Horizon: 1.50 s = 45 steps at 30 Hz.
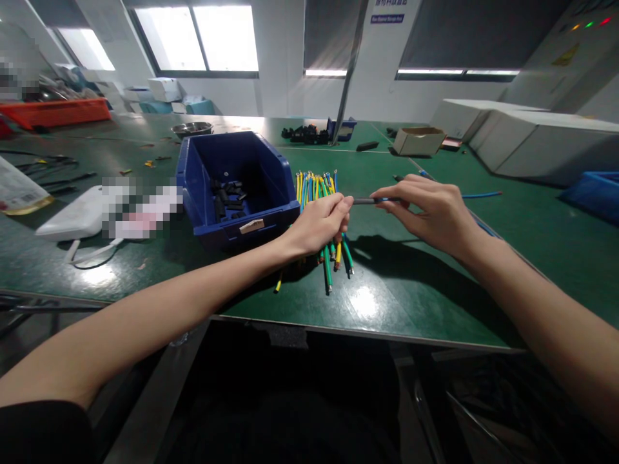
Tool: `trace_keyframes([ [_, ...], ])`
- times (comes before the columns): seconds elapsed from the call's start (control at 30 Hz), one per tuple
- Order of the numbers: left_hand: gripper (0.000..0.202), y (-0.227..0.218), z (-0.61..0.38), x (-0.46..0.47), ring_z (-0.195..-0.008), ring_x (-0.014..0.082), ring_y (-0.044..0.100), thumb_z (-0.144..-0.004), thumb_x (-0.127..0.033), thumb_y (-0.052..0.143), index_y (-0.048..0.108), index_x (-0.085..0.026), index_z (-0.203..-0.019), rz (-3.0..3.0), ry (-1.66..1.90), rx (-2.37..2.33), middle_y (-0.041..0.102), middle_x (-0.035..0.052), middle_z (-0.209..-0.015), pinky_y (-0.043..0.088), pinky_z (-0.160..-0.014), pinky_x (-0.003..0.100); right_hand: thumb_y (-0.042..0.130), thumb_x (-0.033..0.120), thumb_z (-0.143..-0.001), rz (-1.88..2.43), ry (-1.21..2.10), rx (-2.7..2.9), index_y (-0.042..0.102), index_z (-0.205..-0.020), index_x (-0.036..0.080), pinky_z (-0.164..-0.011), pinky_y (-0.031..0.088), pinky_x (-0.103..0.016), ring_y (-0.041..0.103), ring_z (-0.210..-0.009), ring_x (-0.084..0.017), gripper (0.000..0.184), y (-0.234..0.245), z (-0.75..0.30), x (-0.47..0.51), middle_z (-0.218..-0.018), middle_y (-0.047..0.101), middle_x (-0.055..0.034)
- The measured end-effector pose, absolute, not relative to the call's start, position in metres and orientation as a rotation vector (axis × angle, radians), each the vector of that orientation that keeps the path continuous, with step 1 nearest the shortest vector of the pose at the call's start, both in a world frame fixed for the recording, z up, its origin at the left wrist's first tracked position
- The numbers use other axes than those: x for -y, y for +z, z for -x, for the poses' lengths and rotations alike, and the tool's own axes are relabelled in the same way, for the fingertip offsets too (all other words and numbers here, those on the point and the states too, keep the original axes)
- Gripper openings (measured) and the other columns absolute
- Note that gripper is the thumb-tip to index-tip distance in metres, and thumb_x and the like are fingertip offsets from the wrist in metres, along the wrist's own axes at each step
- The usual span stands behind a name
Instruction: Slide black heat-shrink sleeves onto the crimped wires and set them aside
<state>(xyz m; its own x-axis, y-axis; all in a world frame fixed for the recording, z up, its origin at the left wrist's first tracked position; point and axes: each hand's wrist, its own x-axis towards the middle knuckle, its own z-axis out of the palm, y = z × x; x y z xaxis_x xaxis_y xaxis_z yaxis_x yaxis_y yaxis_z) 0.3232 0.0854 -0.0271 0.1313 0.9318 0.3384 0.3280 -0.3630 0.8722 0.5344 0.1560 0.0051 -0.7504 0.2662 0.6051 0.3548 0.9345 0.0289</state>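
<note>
Forearms [188, 290] cross the desk's [411, 309] front edge; near it, left hand [319, 222] and right hand [428, 209] pinch a grey tube [363, 201] between them, fingers narrow, beside the wires [327, 267]. Aligned grips should keep it straight.

Far L windows [225, 38] blown out; glare spots on table [411, 316] near me, dark shadow below my R hand [430, 209]. Dim o/w, edges stretched, bit blurry.

Before me stretches a green table [435, 309], glossy with reflected light [365, 301]. On the far wall [280, 38], bright windows [225, 38] stand left; dark blinds [464, 35] hang right.
</note>
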Motion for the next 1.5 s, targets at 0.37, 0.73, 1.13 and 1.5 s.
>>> trace_keyframes([
  [0.37,0.033,-0.023,-0.322,-0.082,-0.05,0.0067,0.049,-0.098,-0.024,0.039,0.039,-0.02,-0.066,-1.804,1.2,-1.234,0.05,-0.0042,-0.056,0.039,-0.055,0.022,0.046,0.027,-0.099,0.424,-0.265,2.508,0.067,-0.119,0.018,-0.071,0.045,-0.033,0.061,-0.079,-0.021,0.03,0.005,-0.534,-0.159,-0.092,0.071,-0.0083],
  [0.73,0.037,-0.009,-0.327,-0.071,-0.047,0.0076,0.034,-0.093,-0.021,0.042,0.036,-0.02,-0.056,-1.836,1.216,-1.38,0.036,-0.0059,-0.05,0.023,-0.051,0.026,0.04,0.015,-0.099,0.234,-0.645,2.486,0.065,-0.115,0.019,-0.072,0.045,-0.034,0.052,-0.077,-0.02,0.03,0.005,-0.536,-0.16,-0.087,0.067,-0.0073],
  [1.13,0.038,-0.009,-0.336,-0.067,-0.039,0.0029,0.03,-0.098,-0.016,0.04,0.036,-0.019,-0.061,-1.373,1.306,-1.073,0.033,-0.009,-0.049,0.024,-0.04,0.018,0.064,0.026,-0.091,0.092,-0.484,2.36,0.067,-0.114,0.018,-0.065,0.047,-0.033,0.052,-0.069,-0.018,0.024,0.01,-0.535,-0.155,-0.078,0.063,-0.0042],
  [1.5,0.039,-0.007,-0.337,-0.066,-0.036,0.0013,0.03,-0.1,-0.012,0.039,0.037,-0.018,-0.062,-1.335,1.276,-1.061,0.034,-0.0098,-0.047,0.023,-0.037,0.015,0.066,0.024,-0.089,0.075,-0.537,2.33,0.07,-0.101,0.013,-0.061,0.044,-0.032,0.049,-0.065,-0.017,0.016,0.008,-0.533,-0.156,-0.072,0.061,-0.0044],
])
